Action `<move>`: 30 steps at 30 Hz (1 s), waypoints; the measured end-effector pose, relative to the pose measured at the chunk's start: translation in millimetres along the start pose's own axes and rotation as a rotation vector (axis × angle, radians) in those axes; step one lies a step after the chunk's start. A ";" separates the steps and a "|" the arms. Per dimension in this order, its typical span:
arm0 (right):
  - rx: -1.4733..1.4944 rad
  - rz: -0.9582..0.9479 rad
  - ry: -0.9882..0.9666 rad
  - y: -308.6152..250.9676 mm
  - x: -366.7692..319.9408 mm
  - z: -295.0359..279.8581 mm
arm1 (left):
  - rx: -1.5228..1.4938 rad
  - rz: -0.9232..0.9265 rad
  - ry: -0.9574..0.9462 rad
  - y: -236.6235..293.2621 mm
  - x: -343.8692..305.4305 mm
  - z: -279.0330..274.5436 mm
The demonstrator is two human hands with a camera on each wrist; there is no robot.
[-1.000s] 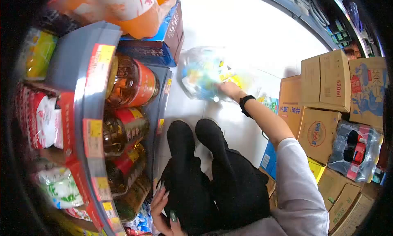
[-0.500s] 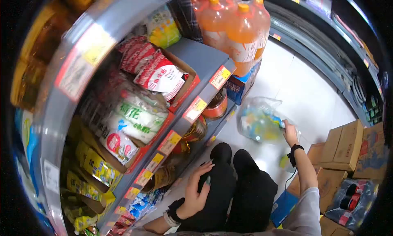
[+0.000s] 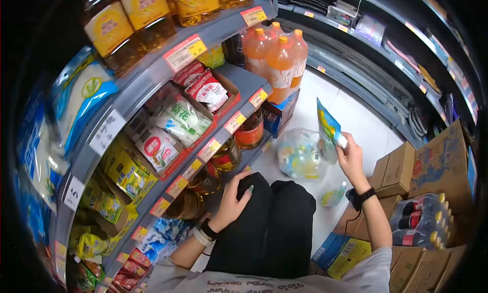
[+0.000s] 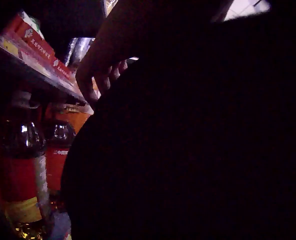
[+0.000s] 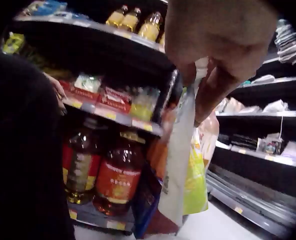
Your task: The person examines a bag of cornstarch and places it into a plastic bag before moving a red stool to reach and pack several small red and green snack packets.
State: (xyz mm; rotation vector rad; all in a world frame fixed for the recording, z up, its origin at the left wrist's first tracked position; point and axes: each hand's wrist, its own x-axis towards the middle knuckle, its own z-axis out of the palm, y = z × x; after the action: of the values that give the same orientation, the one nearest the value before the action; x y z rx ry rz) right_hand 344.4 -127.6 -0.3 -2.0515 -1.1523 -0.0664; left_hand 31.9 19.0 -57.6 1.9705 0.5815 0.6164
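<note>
My right hand pinches a blue and yellow pouch by its white cap, holding it above the floor. In the right wrist view the fingers of my right hand grip the top of a pouch. Below and left of it in the head view, a clear plastic bag with colourful packs lies on the floor, and a smaller pouch is nearer my knees. My left hand rests on my left knee, holding nothing; in the left wrist view it is dark.
Shelves with bagged goods and large bottles stand close on the left. Orange drink bottles sit on a box ahead. Cardboard boxes and a wrapped pack of dark bottles line the right. Another shelf runs across the far side.
My right hand has lifted the pouch up from the clear bag, where it was reaching earlier. The left hand stays on the knee. The head view has turned toward the left shelves.
</note>
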 end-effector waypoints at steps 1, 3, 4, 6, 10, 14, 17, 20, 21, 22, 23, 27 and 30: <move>0.008 -0.008 -0.039 -17.7 -4.9 -14.5 | -0.002 0.008 0.014 7.7 2.3 -1.3; 0.176 -0.093 -0.057 -41.2 -16.2 -32.5 | -0.075 0.174 0.033 29.9 8.4 -5.8; 0.393 -0.044 -0.116 -61.0 -23.2 -42.8 | -0.072 0.173 0.040 44.6 10.6 -9.2; 0.772 0.022 -0.263 -87.6 -35.6 -54.9 | -0.305 0.231 -0.002 70.5 14.0 -16.1; 0.943 0.080 -0.396 -123.9 -49.6 -55.0 | -0.589 0.053 -0.318 78.6 -1.1 -19.4; 0.928 0.205 -0.404 -139.5 -46.7 -47.1 | -0.706 -0.190 -0.136 99.4 -16.9 -28.0; 0.870 0.222 -0.442 -139.8 -41.5 -38.0 | -0.679 -0.147 -0.036 107.8 -25.5 -32.7; 0.899 0.169 -0.421 -140.0 -45.7 -30.4 | -0.634 -0.149 0.085 106.3 -33.3 -30.3; 0.903 0.164 -0.427 -138.6 -45.3 -29.1 | -0.631 -0.149 0.093 103.4 -34.2 -32.6; 0.961 0.259 -0.497 -136.1 -45.2 -28.6 | -0.694 -0.174 0.081 99.2 -34.5 -35.1; 1.016 0.355 -0.567 -134.8 -44.9 -27.0 | -0.759 -0.198 0.067 94.6 -34.5 -36.2; 1.165 0.060 -0.702 -138.7 -58.3 -13.8 | -1.178 -0.401 -0.119 80.7 -36.7 -31.4; 0.986 -0.202 -0.834 -157.6 -86.9 -1.5 | -0.807 -0.271 -0.016 71.4 -35.2 -12.5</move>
State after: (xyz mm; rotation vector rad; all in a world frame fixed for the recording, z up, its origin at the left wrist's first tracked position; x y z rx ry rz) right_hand 175.7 -143.3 60.7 -1.0435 -1.4421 1.1212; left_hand 7.5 -25.5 4.9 1.1178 0.4755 0.5475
